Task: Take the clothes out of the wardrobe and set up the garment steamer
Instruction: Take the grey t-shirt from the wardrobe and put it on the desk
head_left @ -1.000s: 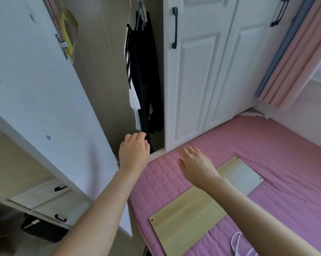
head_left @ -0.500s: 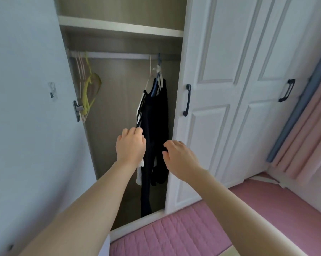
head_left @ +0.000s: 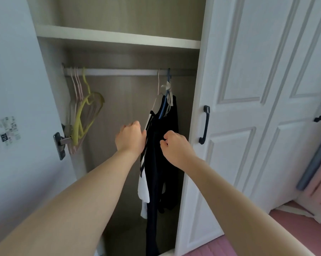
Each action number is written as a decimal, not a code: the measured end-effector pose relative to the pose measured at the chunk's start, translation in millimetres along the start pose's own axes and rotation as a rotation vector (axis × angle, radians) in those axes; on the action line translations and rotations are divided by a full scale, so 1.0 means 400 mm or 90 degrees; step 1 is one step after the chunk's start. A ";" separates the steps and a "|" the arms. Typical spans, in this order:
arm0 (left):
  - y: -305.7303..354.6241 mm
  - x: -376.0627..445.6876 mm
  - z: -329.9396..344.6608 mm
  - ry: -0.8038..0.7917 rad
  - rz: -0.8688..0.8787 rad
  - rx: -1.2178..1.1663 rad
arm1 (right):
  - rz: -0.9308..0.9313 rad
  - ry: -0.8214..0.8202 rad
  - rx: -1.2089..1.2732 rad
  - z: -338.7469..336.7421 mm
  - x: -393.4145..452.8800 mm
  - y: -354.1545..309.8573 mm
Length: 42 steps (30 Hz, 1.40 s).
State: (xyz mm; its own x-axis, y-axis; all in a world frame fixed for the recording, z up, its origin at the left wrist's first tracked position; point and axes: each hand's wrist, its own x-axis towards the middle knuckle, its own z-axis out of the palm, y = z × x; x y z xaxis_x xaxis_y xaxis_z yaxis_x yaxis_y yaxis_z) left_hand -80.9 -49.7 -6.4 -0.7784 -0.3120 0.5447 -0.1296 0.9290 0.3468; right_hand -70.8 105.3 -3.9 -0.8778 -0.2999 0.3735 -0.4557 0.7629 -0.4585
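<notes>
Left hand: my left hand point(head_left: 131, 138) is up at the left edge of the hanging clothes, fingers curled in; it touches the black-and-white garment point(head_left: 144, 183), but I cannot tell if it really grips the fabric.
Right hand: my right hand point(head_left: 175, 146) is just beside it, fingers bent in front of the black clothes point(head_left: 163, 163); whether it pinches cloth I cannot tell either.
Clothes: hanging at the right end of the rail point(head_left: 122, 72), on a blue hanger point(head_left: 165, 106) and a pale one, reaching down near the wardrobe floor.
Wardrobe: left door point(head_left: 17, 89) swung open, right door point(head_left: 235, 108) shut with its dark handle point(head_left: 205, 124) just beside the clothes.
Left end of rail: empty pink hangers and a yellow hanger point(head_left: 82, 115), well apart from the clothes.
Above: white shelf point(head_left: 119, 36) over the rail.
Bottom right: pink bedding point(head_left: 294, 231).
</notes>
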 end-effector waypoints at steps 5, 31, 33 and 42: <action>0.009 0.081 0.028 -0.072 -0.037 -0.029 | 0.062 -0.046 0.068 0.028 0.110 0.008; 0.035 0.318 0.141 -0.188 -0.004 -0.276 | 0.287 0.021 0.262 0.058 0.322 0.072; 0.061 0.339 0.150 -0.177 -0.020 -0.316 | 0.281 0.050 0.271 0.062 0.333 0.077; 0.121 0.337 0.208 -0.082 -0.100 -0.490 | 0.297 0.129 0.214 0.064 0.382 0.082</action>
State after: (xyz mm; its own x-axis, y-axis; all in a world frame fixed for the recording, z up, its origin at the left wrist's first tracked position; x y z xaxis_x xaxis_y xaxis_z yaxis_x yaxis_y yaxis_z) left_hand -243.3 -30.2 20.3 -0.8573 -0.3588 0.3691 0.1800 0.4628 0.8680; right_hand -223.7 69.8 17.5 -0.9656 0.1630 0.2024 -0.0800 0.5547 -0.8282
